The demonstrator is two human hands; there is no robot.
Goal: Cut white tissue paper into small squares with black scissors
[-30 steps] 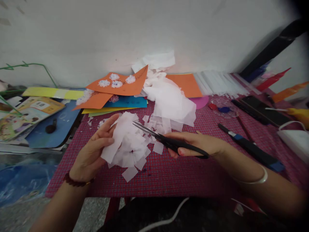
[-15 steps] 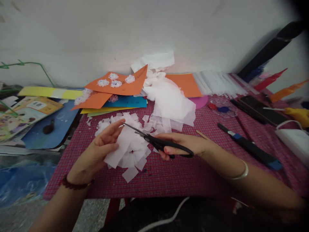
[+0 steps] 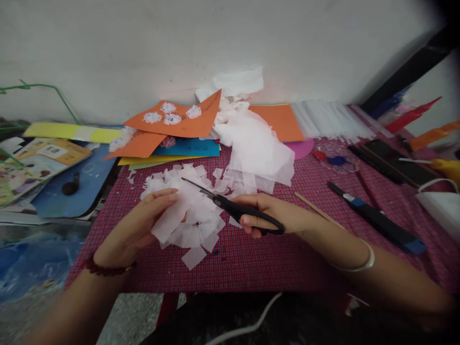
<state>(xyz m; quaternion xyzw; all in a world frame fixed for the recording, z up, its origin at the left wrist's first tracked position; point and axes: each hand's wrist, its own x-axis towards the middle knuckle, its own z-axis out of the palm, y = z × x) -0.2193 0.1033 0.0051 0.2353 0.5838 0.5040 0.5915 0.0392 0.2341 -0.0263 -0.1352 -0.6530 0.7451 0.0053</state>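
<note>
My right hand (image 3: pixel 264 215) is closed around the handles of black scissors (image 3: pixel 233 207). Their blades point left and stand slightly apart. On the left, my left hand (image 3: pixel 147 218) has its fingers around a piece of thin white paper (image 3: pixel 169 221), part of which hides the fingertips. Under and beside this piece lies a loose pile of small cut white paper pieces (image 3: pixel 206 225), on the checked cloth. The blade tips hover over the pile, close to the held piece. Larger sheets of white paper (image 3: pixel 255 143) lie heaped behind.
Orange sheets with white paper puffs (image 3: pixel 187 125) lie at the back left. At the right are a blue-black cutter (image 3: pixel 375 218), a thin wooden stick (image 3: pixel 316 209), a dark phone (image 3: pixel 391 160) and a white mask (image 3: pixel 440 203). Books (image 3: pixel 39 165) lie at the left; a wall rises behind.
My left hand has turned and its fingers have moved left and down, away from the blade tips, with the paper piece. The scissors stay nearly in place.
</note>
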